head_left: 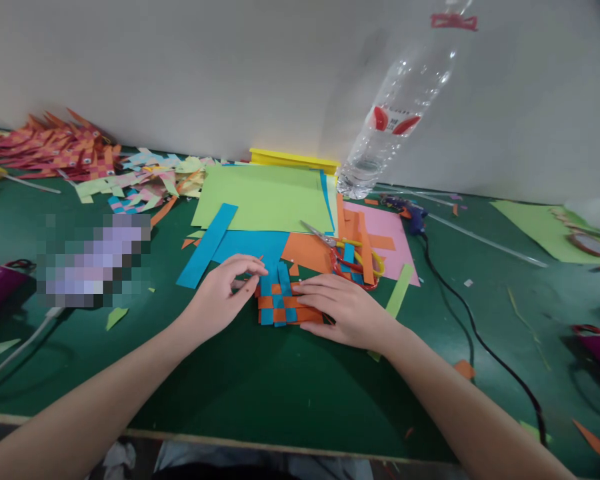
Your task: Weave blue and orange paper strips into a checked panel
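A small mat woven from blue and orange paper strips lies on the green table in front of me. My left hand curls beside the mat's left edge, with thumb and fingertips pinched at a strip end. Fingers of my right hand lie flat and together, pressing the mat's right side down. Just behind the mat lie a blue sheet and an orange sheet.
Red and yellow scissors lie on pink paper. A loose blue strip, a green sheet, a clear bottle, a glue gun with its black cable, and piles of paper craft at the back left surround the work.
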{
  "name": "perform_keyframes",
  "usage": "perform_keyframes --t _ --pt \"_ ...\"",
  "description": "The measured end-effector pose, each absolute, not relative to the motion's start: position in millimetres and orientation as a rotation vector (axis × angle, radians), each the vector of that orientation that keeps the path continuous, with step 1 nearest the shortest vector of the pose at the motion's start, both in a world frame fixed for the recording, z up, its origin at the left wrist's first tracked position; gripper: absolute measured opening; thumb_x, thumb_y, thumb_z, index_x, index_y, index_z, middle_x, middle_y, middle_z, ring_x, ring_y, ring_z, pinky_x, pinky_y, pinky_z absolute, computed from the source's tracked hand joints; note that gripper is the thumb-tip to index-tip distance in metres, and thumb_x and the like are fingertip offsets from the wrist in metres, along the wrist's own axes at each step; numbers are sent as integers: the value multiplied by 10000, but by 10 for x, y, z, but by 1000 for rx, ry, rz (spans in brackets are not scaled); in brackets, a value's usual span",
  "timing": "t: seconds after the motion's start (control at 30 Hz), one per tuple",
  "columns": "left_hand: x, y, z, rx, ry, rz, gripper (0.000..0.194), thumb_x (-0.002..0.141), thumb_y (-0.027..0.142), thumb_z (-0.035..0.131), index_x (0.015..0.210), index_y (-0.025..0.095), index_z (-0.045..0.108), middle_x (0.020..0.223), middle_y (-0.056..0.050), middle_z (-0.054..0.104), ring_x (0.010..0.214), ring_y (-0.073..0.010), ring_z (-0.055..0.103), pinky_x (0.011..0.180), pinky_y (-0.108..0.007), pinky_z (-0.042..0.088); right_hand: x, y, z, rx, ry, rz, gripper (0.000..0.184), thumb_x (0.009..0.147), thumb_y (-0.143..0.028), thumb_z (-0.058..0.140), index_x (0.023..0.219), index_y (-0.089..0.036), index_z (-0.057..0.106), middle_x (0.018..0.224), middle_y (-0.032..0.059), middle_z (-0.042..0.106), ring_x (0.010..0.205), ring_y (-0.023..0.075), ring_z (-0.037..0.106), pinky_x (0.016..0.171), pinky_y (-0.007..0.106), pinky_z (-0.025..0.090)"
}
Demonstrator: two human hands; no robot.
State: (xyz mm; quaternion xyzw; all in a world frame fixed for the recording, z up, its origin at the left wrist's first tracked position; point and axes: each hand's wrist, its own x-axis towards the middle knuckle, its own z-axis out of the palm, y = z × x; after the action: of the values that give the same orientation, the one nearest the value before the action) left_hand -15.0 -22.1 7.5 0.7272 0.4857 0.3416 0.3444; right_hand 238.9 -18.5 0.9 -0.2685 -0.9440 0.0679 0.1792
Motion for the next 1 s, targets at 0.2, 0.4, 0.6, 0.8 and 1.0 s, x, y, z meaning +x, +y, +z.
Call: perform_keyframes --t 0.2,0.4,0.6,0.8,1.0 --pt "-127 -270 69 2153 1314 878 206 939 276 401 1021 206 577 1168 -86 520 1032 -211 580 710 -320 612 2385 -185 11 -740 -2666 190 313 850 -368 597 1072 -154 652 1155 89 668 1123 219 576 960 399 493" --pt "-88 -308 50 2137 1257 871 201 935 254 408 1047 205 567 1179 -83 516 1075 -211 560 768 -338 605 2399 -178 -7 -749 -2676 189 323 858 -371 587 1078 -143 648 1171 78 661 1135 217 565 982 390 479" --pt "-109 -246 51 1646 1186 1005 186 914 279 462 1021 193 588 1130 -79 550 1071 -222 560 792 -382 600 2391 -176 -8 -742 -2666 184 319 853 -375 593 1065 -143 653 1154 92 668 1128 224 573 967 399 490" --pt "-63 -183 38 923 1046 1189 100 821 215 608 898 152 623 998 -54 606 937 -205 617 792 -380 582 2388 -180 -6 -750 -2668 181 337 862 -401 576 1070 -148 653 1166 83 664 1126 223 576 973 397 487" --pt "-12 -180 28 709 989 1163 142 788 135 615 927 161 615 1040 -52 594 936 -200 615 766 -349 567 2385 -176 -12 -754 -2668 164 335 861 -398 577 1069 -148 655 1169 82 664 1130 228 575 982 401 482"
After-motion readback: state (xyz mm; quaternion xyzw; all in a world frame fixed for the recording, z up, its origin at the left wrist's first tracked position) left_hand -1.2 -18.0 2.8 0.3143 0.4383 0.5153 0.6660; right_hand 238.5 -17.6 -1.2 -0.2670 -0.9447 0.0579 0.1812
